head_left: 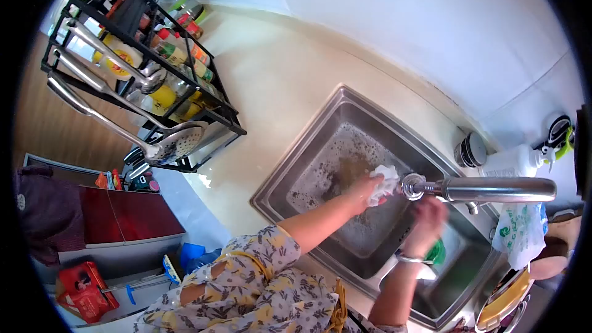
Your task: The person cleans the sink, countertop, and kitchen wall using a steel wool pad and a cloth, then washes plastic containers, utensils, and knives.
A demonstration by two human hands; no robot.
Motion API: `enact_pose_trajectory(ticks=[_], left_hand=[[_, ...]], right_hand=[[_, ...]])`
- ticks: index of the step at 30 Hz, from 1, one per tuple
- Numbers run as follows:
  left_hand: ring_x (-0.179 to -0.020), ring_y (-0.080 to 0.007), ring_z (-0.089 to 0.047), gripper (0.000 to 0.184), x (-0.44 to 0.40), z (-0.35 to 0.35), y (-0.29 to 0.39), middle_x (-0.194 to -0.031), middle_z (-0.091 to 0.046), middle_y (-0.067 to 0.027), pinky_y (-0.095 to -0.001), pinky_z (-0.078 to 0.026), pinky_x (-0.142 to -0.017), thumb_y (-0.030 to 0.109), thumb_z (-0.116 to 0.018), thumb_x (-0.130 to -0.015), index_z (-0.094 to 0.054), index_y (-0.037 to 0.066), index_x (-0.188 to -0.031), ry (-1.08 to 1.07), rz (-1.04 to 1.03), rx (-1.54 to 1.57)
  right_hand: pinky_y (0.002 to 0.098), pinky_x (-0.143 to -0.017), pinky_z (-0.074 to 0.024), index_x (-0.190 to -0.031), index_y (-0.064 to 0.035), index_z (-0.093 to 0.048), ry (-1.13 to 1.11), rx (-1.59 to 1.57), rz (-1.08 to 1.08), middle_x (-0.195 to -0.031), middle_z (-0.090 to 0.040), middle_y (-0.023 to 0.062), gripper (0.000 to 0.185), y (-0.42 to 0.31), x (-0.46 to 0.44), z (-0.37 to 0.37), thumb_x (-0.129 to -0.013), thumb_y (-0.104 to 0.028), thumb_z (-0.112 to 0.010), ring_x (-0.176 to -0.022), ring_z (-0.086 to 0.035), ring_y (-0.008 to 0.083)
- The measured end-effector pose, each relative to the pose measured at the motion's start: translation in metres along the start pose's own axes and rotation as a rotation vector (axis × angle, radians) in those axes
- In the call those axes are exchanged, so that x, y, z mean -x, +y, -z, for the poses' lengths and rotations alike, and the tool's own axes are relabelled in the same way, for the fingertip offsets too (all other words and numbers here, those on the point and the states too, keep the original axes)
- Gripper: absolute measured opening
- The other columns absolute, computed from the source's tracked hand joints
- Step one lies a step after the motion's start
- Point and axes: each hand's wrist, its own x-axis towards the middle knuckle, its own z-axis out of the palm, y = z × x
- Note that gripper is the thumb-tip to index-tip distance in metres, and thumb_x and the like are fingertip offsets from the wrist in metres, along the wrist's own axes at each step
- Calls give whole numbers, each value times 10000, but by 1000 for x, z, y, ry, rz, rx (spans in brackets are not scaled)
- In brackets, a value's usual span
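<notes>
Head view: A crumpled white wad (385,182), its material hard to make out, is sitting in a person's left hand (369,190) over the larger basin (320,191) of a stainless-steel double sink (285,161), just beside the round faucet nozzle (413,186). The left fingers are closing around the wad. The right hand (430,214) is blurring beneath the curved chrome spout (505,189); how far its fingers are opening, and whether they are gripping anything, cannot be told. A silvery bracelet (412,259) is circling the right wrist, and a green item (436,251) is showing beside it, over the smaller basin (439,299). Pale suds and brownish patches are covering much of the larger basin's floor.

Beyond the faucet, a white bottle (515,163) is standing near scissors (558,135), while a green-printed plastic bag (521,231) is hanging close to the sink's outer edge. Across the cream countertop (265,86), a black metal rack (229,102) is holding condiment bottles (172,52), with a slotted skimmer (176,145) and ladles (151,77) hanging along its side.
</notes>
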Motion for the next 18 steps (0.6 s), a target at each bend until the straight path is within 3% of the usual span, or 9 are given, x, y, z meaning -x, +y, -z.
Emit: enact_pose_trajectory(ticks=[3,5,7,9,11,12,13,15,18], left_hand=[[-907,-176,-575,292,25,-11,10,-1024,-604,-38,-380,-471,-765,269,-588,-874,-562,117,-1122,47,-15,-164],[-894,-153,-579,281,23,-11,3,-1026,-616,-45,-363,-452,-796,278,-587,-880,-586,107,-1102,53,-183,-332],[-905,-151,-586,274,22,-9,15,-1006,-630,-49,-363,-470,-768,291,-576,-890,-606,99,-1083,65,-198,-373],[-893,-169,-596,307,13,-5,17,-947,-634,-56,-379,-500,-683,322,-541,-910,-600,79,-1088,213,-151,-523],[-874,-168,-602,304,4,-5,11,-927,-640,-65,-356,-503,-696,331,-537,-908,-613,78,-1058,338,-115,-515],[-862,-169,-604,302,4,-7,11,-923,-644,-73,-343,-504,-696,333,-537,-905,-622,74,-1034,384,-36,-436],[-844,-172,-604,297,9,-14,17,-929,-649,-89,-325,-503,-684,329,-542,-900,-635,63,-992,365,170,-206],[-838,-202,-601,257,-7,-8,10,-918,-637,-91,-337,-500,-730,290,-516,-908,-640,68,-942,-94,116,139],[-845,-209,-603,236,17,-19,39,-885,-622,-83,-337,-495,-764,258,-492,-912,-638,74,-887,7,238,20]], right_hand=[[244,-596,-443,-1103,-130,-564,-234,-161,-536,-966,-593,-14,239,47,11,-52,-866,-117,-596,-821,-565,119],[306,-700,-490,-1077,-79,-569,-67,-463,-662,-969,-603,34,223,71,7,-75,-858,-117,-571,-841,-583,160],[254,-520,-444,-1043,-93,-596,-35,-639,-643,-810,-587,-23,197,67,-2,-85,-868,-185,-592,-652,-561,112],[275,-557,-467,-1044,-63,-603,-171,-833,-547,-830,-591,-21,215,78,-13,-81,-854,-163,-614,-669,-567,118],[296,-658,-515,-1040,-35,-587,-1,-847,-404,-911,-593,33,238,52,-2,-95,-819,-99,-647,-809,-596,155],[299,-699,-515,-1015,-32,-579,2,-626,-301,-937,-594,50,207,55,3,-98,-821,-74,-634,-845,-596,163],[301,-740,-515,-991,-29,-571,2,-415,-189,-964,-595,67,176,58,10,-99,-823,-49,-621,-881,-597,171],[297,-756,-501,-963,-38,-554,10,-489,-303,-957,-597,65,154,37,24,-103,-821,-28,-612,-847,-585,162],[303,-778,-485,-940,-36,-568,-64,-484,-368,-932,-599,53,104,25,34,-103,-836,-41,-579,-841,-576,170]])
